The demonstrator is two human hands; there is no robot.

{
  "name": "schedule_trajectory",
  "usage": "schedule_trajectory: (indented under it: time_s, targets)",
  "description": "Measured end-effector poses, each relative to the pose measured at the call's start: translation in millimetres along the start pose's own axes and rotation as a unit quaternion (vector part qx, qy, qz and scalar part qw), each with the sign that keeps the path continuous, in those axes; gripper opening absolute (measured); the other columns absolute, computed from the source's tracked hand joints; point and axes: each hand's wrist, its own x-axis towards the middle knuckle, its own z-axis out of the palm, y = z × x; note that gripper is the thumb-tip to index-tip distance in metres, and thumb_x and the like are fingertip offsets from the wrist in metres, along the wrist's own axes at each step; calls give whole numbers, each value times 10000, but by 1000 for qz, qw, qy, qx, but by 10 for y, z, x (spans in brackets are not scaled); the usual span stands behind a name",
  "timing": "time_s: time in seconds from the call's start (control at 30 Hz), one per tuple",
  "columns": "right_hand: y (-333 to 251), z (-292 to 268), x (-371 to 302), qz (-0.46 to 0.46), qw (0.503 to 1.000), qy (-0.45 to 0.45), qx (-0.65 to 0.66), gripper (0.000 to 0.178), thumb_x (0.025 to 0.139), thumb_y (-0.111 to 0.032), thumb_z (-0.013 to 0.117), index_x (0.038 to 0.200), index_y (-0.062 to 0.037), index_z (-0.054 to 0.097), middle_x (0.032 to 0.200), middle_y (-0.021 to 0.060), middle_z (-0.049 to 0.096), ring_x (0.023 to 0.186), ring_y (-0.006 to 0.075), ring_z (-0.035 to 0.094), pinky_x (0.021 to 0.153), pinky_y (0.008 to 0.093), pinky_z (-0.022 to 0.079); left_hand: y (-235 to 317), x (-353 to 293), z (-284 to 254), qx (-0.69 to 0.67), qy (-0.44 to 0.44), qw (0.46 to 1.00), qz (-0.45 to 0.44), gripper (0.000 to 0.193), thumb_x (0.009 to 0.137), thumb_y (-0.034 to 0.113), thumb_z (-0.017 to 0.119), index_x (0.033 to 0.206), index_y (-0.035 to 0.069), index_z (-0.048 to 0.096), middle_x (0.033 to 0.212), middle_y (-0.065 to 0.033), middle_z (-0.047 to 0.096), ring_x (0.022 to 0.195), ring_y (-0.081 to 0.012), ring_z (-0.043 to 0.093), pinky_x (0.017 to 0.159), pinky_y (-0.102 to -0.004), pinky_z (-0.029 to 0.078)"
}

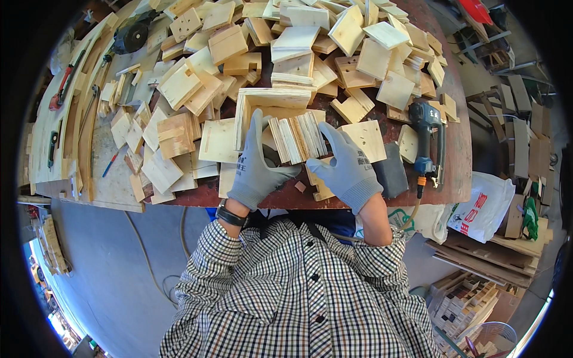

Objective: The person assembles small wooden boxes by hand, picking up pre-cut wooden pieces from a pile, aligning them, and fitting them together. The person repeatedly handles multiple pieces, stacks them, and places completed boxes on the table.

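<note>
Between my two grey-gloved hands stands a stack of plywood pieces (298, 138), their layered edges facing up. My left hand (258, 170) is at the stack's left side, fingers pointing away and thumb stretched out along the near end. From the right, my right hand (349, 168) presses its fingertips against the stack, its thumb near the lower corner. The stack appears gripped between both hands; the contact on the left is partly hidden. Just beyond the left fingers sits an open plywood frame (271, 95). A dark grey block (394, 171) lies right of my right hand.
A large heap of cut wooden pieces (298, 42) covers the far tabletop. A nail gun (425, 137) with a hose lies at the right edge. Long boards, a red-handled tool (59, 95) and a black power tool (132, 37) lie left. White bags (483, 206) hang at the right.
</note>
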Motion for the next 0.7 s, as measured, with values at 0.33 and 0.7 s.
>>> schedule_trajectory:
  time_s: [0.33, 0.7]
  targets:
    - [-18, -45, 3, -22, 1000, -7, -20, 782, 907, -358, 765, 1549, -52, 441, 1415, 215, 582, 1285, 416, 596, 1114, 487, 479, -21, 66, -27, 65, -27, 997, 36, 1026, 685, 287, 963, 1520, 58, 414, 1450, -184, 486, 1356, -354, 518, 1181, -432, 428]
    - [-26, -101, 7, -32, 999, -15, -20, 811, 909, -389, 764, 1557, -38, 427, 1437, 248, 568, 1294, 433, 587, 1118, 489, 467, -10, 72, -43, -15, -50, 999, 0, 1094, 685, 240, 953, 1573, 42, 345, 1464, -175, 493, 1374, -320, 517, 1185, -414, 428]
